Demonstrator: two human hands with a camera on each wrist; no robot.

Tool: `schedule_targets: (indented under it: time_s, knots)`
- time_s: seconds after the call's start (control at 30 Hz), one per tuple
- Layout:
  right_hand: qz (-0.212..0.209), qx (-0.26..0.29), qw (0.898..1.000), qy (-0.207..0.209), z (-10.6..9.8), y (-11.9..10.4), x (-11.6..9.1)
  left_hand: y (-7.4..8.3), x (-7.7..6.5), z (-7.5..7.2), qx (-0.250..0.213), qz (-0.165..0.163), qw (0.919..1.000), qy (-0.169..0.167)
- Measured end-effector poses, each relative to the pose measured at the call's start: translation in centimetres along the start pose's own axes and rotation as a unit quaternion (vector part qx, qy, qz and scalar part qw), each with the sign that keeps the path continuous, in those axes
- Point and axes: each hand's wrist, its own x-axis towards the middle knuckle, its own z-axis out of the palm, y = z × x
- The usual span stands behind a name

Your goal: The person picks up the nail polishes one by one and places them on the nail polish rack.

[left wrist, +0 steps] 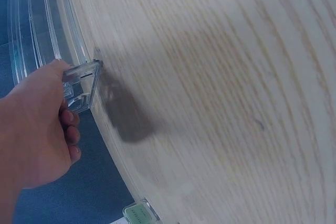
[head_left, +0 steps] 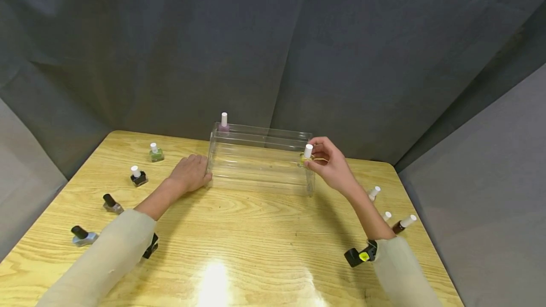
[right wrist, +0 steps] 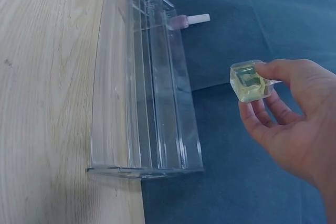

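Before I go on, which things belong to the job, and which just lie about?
In use: yellow bottle, clear rack, purple bottle on it.
Lying about, possibly for later: green bottle, black bottle, silvery bottle, blue bottle, three white-capped bottles at right.

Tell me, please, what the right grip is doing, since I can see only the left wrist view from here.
Observer: The right grip is pinching a white-capped yellow bottle between thumb and fingers.
Operator: Thank you; could you also say whether any bottle already stands in the clear rack, as I see only one end of it?
Observer: Yes, a white-capped mauve bottle stands in its rear row, at the end held by the left grip.
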Motion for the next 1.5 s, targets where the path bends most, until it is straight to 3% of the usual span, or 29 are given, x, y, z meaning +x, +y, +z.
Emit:
schedule_targets:
  time_s: [0.9, 1.13, 1.3, 1.5]
  knots:
    - [0.034, 0.004, 0.999, -0.015, 4.0, 1.8, 8.3, -0.3, -0.4, 0.3, 0.001, -0.01, 0.9999, 0.004]
    - [0.062, 0.04, 0.997, 0.002, 4.8, 4.2, 10.7, -0.2, -0.5, 0.0, -0.007, -0.008, 0.9999, 0.004]
    - [0.074, 0.024, 0.997, 0.003, 5.8, 6.0, 12.2, 0.1, -0.7, 0.1, -0.005, -0.016, 0.9998, -0.006]
    - [0.079, 0.035, 0.996, 0.027, 6.4, 6.1, 13.4, 0.1, -0.6, 0.1, -0.007, -0.015, 0.9999, -0.001]
